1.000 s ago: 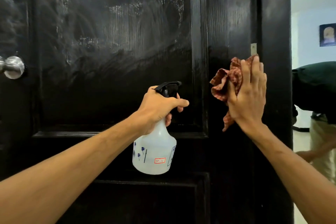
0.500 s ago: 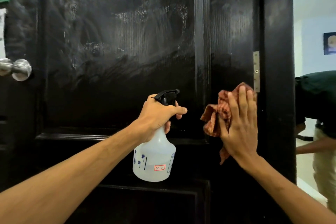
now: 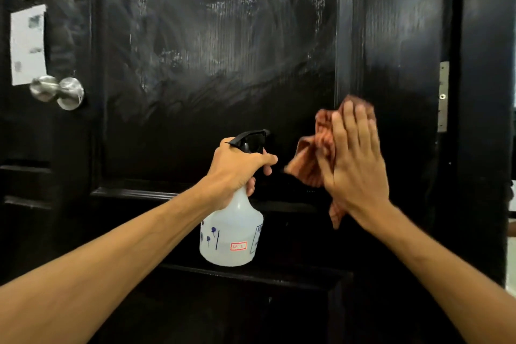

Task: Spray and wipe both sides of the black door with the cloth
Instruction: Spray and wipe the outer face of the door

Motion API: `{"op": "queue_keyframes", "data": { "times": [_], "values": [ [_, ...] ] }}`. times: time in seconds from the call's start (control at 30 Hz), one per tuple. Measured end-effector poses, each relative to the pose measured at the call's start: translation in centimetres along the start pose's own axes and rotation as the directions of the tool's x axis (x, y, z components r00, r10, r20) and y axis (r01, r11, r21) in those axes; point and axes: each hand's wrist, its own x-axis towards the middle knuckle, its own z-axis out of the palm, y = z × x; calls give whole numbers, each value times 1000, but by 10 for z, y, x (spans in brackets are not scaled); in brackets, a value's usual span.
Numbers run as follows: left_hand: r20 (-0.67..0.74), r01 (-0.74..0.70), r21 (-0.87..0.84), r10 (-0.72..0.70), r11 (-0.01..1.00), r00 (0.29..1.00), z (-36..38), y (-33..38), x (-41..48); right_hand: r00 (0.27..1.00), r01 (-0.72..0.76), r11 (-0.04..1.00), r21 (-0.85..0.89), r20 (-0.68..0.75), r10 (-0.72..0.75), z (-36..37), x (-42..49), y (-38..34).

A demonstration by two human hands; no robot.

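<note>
The black door [image 3: 212, 58] fills the view, its upper panel streaked with pale wet smears. My left hand [image 3: 237, 170] grips the neck of a white spray bottle [image 3: 231, 237] with a black trigger head, held upright in front of the door's lower rail. My right hand [image 3: 354, 165] lies flat with straight fingers, pressing a crumpled red-brown checked cloth [image 3: 312, 159] against the door beside the raised vertical moulding. Most of the cloth is hidden under the palm.
A silver round door knob [image 3: 60, 92] sticks out at the left, with paper notices [image 3: 26, 45] above it. A metal hinge plate [image 3: 443, 95] sits on the door's right edge. A bright strip of room shows at the far right.
My right hand has slid the cloth down and to the left across the door, from beside the hinge toward the moulding. The left hand and bottle have stayed nearly still.
</note>
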Motion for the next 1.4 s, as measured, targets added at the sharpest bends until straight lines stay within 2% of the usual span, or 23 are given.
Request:
{"op": "queue_keyframes", "data": {
  "times": [0.1, 0.23, 0.37, 0.5, 0.67, 0.83, 0.93, 1.0, 1.13, 1.23, 1.3, 1.4],
  "values": [
    [11, 27, 21, -27, 999, 1000, -10, -17, -8, 991, 76, 997, 11, 109, -77, 5, -68, -17],
    [17, 45, -10, -45, 999, 999, -24, -29, -21, 993, 26, 1000, 13, 115, -27, 14, -59, -37],
    [-66, 51, -51, -54, 997, 996, -50, -28, -28, 953, 240, 967, 82, 168, -251, 31, -38, -101],
    [-102, 42, -57, -47, 998, 994, -65, -25, -27, 932, 288, 951, 108, 197, -305, 38, -21, -143],
    [-47, 27, -28, -28, 999, 998, -62, -22, -30, 948, 280, 958, 59, 139, -286, 22, -37, -80],
    [-4, 70, -41, -70, 997, 998, -41, -27, -31, 981, 110, 992, -61, 170, -98, -13, -74, 9],
    [5, 70, -57, -70, 996, 998, -31, -34, -32, 981, 43, 998, -55, 191, -32, -14, -76, 6],
    [7, 78, -66, -78, 995, 997, -29, -37, -33, 984, 54, 998, -9, 172, -52, -7, -68, -14],
    [9, 78, -86, -78, 993, 997, -33, -35, -31, 965, 183, 983, 17, 187, -183, 8, -44, -54],
    [0, 65, -72, -65, 995, 998, -34, -32, -31, 928, 311, 950, -16, 220, -300, 6, -38, -47],
    [-5, 55, -66, -55, 996, 998, -32, -30, -32, 947, 270, 962, -32, 191, -259, -3, -45, -18],
    [10, 42, -66, -42, 997, 999, -28, -28, -31, 981, 113, 991, -66, 164, -101, -18, -74, 17]
  ]
}}
